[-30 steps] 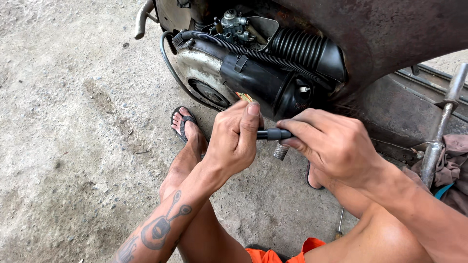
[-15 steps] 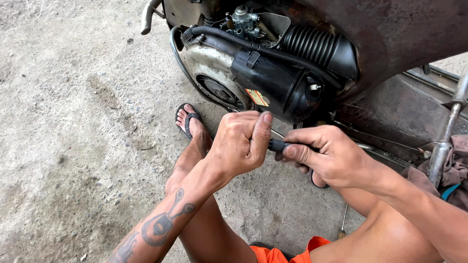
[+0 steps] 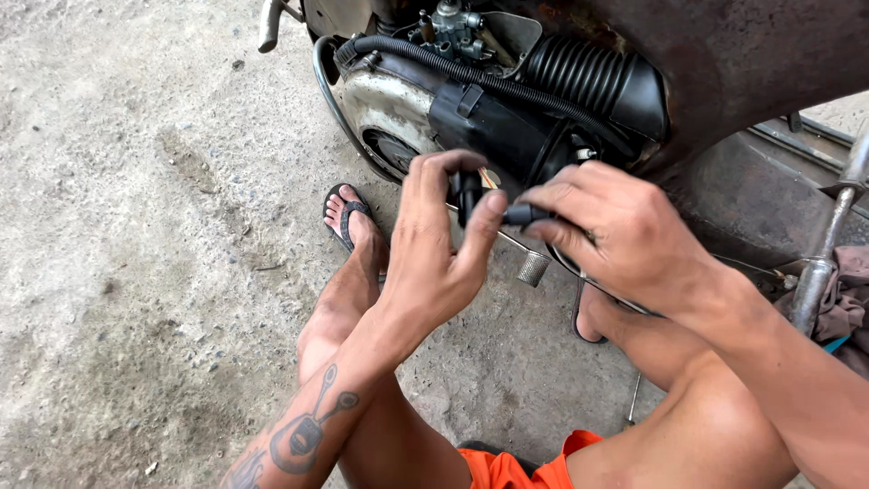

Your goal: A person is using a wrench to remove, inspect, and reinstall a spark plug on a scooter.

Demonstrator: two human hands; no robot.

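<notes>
1. The scooter engine (image 3: 471, 118) sits at the top, in the middle, and the two hands are in front of it.
2. The left hand (image 3: 434, 244) is just left of the right hand (image 3: 625, 235).
3. A small tool (image 3: 507, 210) sits between the two hands, touching both.
4. A ribbed hose (image 3: 579, 77) lies on top of the engine, to the right.
5. A foot in a sandal (image 3: 351, 217) rests on the ground (image 3: 136, 226), left of the hands and below the engine.
6. A metal bar (image 3: 824, 254) stands at the far right, with a rag (image 3: 846, 303) beside it.
7. The shorts (image 3: 516, 466) are at the bottom, between the legs.
</notes>
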